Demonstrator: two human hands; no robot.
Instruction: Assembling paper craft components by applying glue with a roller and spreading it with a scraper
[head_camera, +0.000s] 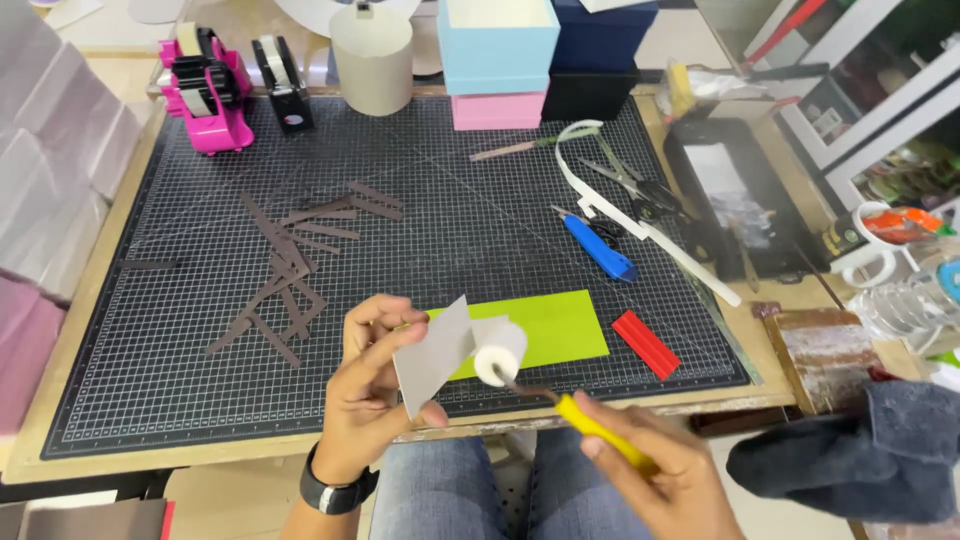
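While we look down over the cutting mat (420, 200), we note our left hand (370, 400) pinched on a grey card piece (430, 365) held up just off the mat's near edge, thumb and fingers clamped on its lower corner. Our right hand (655, 480) is wrapped around the yellow handle of a small roller tool (560, 395); its white roller head (500, 350) touches the card's right edge. Tool's long axis runs from lower right up to upper left, toward the left hand; the hands are apart, joined only through card and roller. Right hand lies nearer us than the card. Just behind the card, flat on the mat, a lime-green rectangle (550, 325); beside that to the right, a red strip (645, 343). Farther up the mat: blue utility knife (597, 248), scissors (640, 190), and dark paper strips (290, 260) toward the left. Along the mat's far edge: pink tape dispenser (205, 90), grey cylinder box (372, 45), light-blue box (497, 40) stacked on a pink one (497, 110), navy box (600, 35).
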